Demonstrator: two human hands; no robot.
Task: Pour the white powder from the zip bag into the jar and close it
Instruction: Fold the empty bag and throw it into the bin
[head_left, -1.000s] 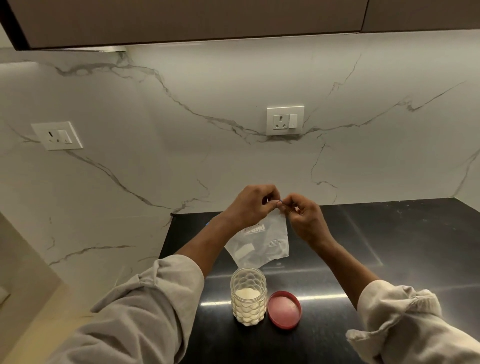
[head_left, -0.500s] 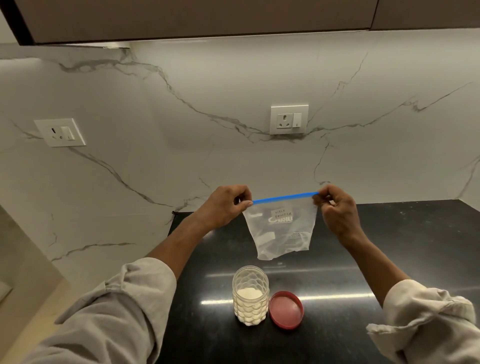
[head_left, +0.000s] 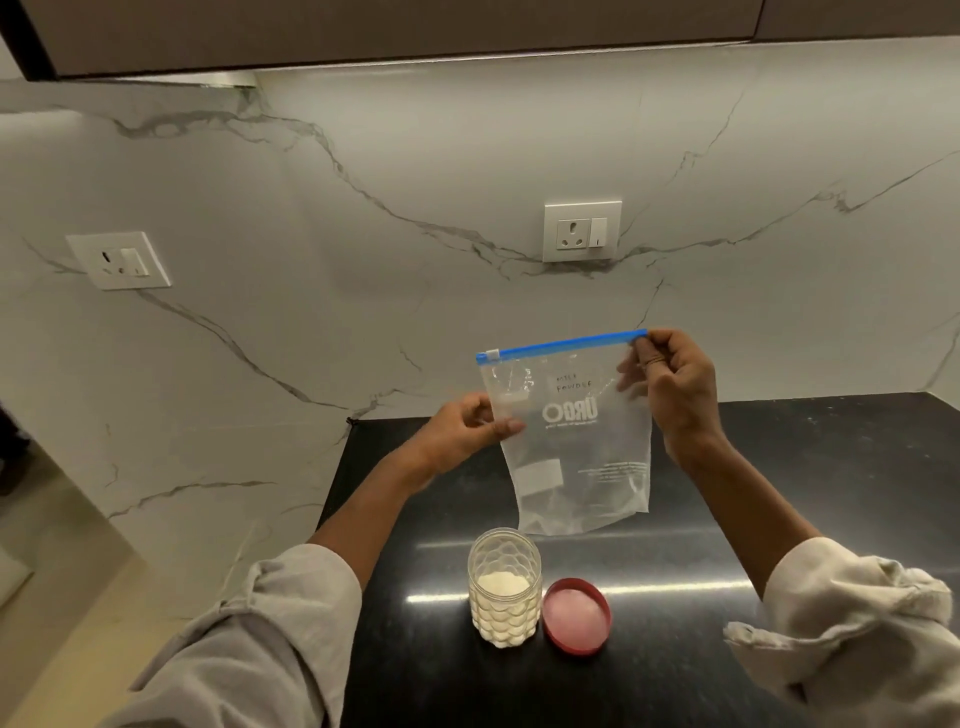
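A clear zip bag (head_left: 576, 447) with a blue slider strip along its top hangs above the black counter and looks almost empty. My right hand (head_left: 670, 384) pinches its top right corner. My left hand (head_left: 467, 426) touches the bag's left edge lower down, thumb and fingers at the plastic. Below the bag a clear textured jar (head_left: 504, 587) stands open on the counter, about half full of white powder. Its red lid (head_left: 576, 616) lies inside-up just right of the jar, touching or nearly touching it.
The black counter (head_left: 779, 519) runs right and towards me. A white marble backsplash rises behind with two sockets (head_left: 582, 231). Dark cabinets hang overhead. Left of the counter the surface drops to a beige floor area.
The bag, first held bunched between both hands, was stretched out flat with its blue strip taut. Since then my left hand left the top left corner and dropped to the bag's left edge.
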